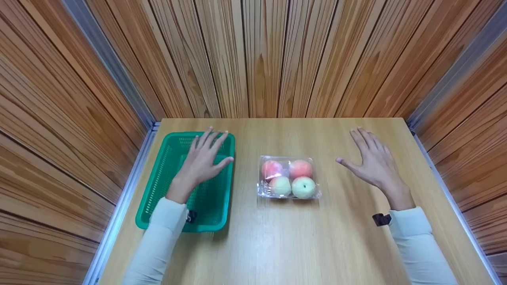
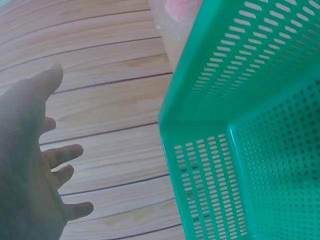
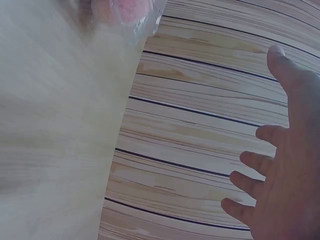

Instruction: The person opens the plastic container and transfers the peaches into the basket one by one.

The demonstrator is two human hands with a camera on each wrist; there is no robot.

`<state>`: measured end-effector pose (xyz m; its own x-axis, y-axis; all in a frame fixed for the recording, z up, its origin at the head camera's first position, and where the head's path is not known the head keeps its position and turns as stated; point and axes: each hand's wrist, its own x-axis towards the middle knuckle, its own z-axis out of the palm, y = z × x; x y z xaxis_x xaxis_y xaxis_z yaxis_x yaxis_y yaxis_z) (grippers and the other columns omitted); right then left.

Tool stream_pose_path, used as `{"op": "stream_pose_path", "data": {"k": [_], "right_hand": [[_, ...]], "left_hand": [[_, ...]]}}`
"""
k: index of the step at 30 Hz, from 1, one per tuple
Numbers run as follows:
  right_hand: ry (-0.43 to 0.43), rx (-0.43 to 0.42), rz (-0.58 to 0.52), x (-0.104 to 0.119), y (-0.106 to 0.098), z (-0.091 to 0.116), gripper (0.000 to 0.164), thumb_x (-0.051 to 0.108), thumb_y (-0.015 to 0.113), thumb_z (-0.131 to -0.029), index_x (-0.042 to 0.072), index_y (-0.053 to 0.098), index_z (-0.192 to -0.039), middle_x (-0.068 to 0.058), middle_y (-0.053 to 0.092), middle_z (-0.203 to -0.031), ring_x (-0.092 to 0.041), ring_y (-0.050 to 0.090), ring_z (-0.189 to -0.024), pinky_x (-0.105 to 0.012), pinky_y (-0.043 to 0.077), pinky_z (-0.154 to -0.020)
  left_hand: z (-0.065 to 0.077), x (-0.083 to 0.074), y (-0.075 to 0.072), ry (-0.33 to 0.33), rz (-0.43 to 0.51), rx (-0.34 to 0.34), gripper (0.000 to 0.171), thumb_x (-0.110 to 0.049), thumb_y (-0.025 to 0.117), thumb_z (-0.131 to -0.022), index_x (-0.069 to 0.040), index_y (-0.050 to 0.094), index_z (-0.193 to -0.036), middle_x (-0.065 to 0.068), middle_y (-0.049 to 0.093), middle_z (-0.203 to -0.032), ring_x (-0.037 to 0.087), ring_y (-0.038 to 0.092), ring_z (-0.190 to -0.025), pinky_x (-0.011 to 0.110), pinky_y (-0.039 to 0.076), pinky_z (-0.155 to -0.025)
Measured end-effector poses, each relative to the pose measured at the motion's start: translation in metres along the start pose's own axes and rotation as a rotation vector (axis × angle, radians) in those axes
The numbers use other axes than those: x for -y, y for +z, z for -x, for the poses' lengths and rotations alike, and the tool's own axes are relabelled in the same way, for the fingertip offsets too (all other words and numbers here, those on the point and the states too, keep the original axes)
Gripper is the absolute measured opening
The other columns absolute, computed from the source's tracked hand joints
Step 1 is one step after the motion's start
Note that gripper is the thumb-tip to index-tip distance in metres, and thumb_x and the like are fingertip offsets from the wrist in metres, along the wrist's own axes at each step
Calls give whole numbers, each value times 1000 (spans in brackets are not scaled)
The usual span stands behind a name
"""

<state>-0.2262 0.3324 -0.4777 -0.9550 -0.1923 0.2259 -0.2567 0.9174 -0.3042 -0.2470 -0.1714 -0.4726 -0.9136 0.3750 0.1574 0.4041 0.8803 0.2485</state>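
Note:
A clear plastic box (image 1: 287,161) sits mid-table with several peaches (image 1: 304,187) inside, two reddish at the back and two pale at the front. To its left lies a green plastic basket (image 1: 208,215) with slotted walls, and nothing shows inside it. My left hand (image 1: 200,162) hovers over the basket, fingers spread and holding nothing; the left wrist view shows the basket's corner (image 2: 172,117) beside that hand. Off to the right of the box, my right hand (image 1: 374,164) hangs above the table with straight, parted fingers and an empty palm.
The light wooden table (image 1: 269,245) has a metal frame (image 1: 119,213) along its left side. Wood-plank walls (image 1: 261,59) enclose it at the back and both sides. Each wrist carries a small dark camera mount, the right one (image 1: 381,219) in plain sight.

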Motion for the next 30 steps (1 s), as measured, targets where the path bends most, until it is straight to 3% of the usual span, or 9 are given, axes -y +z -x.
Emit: {"op": "stream_pose_path", "data": {"k": [9,15,21,30], "right_hand": [[-26,-33,-26,10,3,7,94,62,69,-95,19,31,-169,-20,32,-172,-50,31,-155,-77,24,-121],[-45,-52,-23,14,6,10,92,61,70,-95,18,32,-168,-20,36,-170,-50,34,-153,-75,27,-121],[-42,-55,-29,19,12,14,92,60,71,-95,17,35,-167,-19,36,-170,-48,36,-153,-75,29,-119],[-37,-66,-54,23,21,20,88,58,71,-96,17,37,-166,-17,39,-169,-45,38,-152,-74,32,-117]], "left_hand": [[0,-24,1,83,-25,-47,76,-57,57,-106,-20,33,-168,12,44,-167,34,25,-164,66,26,-128],[-2,-37,5,99,10,-62,76,-55,61,-105,-20,35,-168,11,47,-165,34,28,-163,66,27,-128],[-3,-47,10,94,45,-57,76,-54,62,-104,-20,36,-168,10,48,-165,32,29,-163,65,27,-128],[-5,-57,20,152,43,-104,73,-54,59,-106,-17,40,-165,11,50,-162,34,34,-160,63,32,-127]]}}
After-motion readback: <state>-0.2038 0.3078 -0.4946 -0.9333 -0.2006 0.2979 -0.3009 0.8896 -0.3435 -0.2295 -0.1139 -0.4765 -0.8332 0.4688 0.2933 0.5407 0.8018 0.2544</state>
